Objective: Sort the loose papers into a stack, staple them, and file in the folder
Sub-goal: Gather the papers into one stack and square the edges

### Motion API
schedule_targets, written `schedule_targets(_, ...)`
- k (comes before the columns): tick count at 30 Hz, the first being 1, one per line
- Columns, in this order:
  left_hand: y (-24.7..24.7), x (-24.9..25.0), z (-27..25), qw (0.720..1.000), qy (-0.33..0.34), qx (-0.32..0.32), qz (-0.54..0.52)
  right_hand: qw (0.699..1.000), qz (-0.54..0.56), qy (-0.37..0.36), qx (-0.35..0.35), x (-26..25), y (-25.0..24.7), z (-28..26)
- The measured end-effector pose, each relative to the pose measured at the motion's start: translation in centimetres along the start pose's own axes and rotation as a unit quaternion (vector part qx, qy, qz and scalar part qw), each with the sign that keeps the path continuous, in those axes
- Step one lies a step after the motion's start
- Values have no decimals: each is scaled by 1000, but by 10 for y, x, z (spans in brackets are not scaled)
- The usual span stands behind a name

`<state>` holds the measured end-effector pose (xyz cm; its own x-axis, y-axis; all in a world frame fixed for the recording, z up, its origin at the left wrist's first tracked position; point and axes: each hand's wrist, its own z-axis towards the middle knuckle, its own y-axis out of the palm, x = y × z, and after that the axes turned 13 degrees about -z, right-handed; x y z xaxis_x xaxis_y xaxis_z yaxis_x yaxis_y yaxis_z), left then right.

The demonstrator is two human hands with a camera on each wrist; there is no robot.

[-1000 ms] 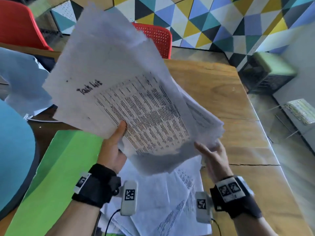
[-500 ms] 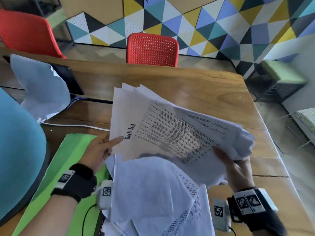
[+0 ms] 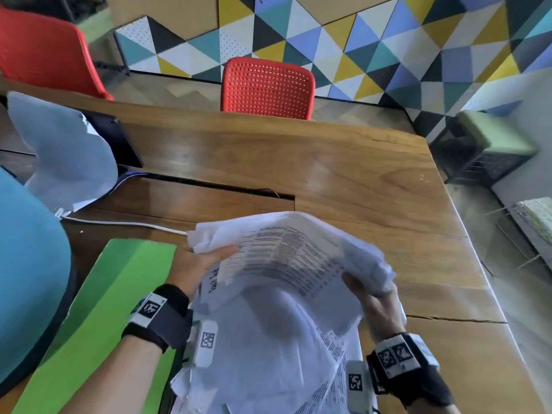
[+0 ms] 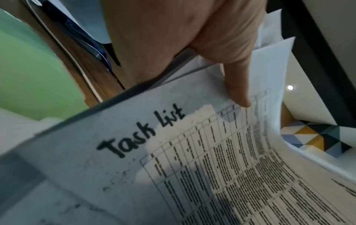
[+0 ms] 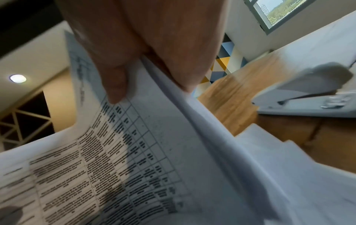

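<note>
Both hands hold a bundle of white printed papers [image 3: 286, 252] low over the wooden table [image 3: 343, 180]; the top sheet, headed "Task List" [image 4: 142, 132], bows upward. My left hand [image 3: 197, 264] grips the bundle's left edge, thumb on top [image 4: 237, 85]. At the right edge my right hand [image 3: 370, 297] pinches the bundle, thumb on the printed side [image 5: 115, 85]. More loose papers [image 3: 263, 363] lie spread beneath, between my wrists. The green folder [image 3: 98, 312] lies flat to the left. A grey stapler [image 5: 308, 97] rests on the table in the right wrist view.
A blue rounded object [image 3: 27, 264] fills the left edge. Beyond it lie a crumpled white sheet [image 3: 65, 156], a dark flat device [image 3: 119, 141] and a white cable [image 3: 125, 224]. Red chairs [image 3: 265, 88] stand behind the table. The table's right edge drops to the floor.
The bundle has come down from in front of the camera to just above the table and turned flatter. Both hands dropped with it and kept their grips.
</note>
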<state>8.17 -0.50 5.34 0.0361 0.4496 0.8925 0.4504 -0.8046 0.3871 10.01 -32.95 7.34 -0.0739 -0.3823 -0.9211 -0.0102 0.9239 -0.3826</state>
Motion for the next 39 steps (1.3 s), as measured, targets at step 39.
schedule_targets(39, 26, -1, 0, 1000, 6, -13, 19, 996, -80, 45, -21, 23, -3, -14)
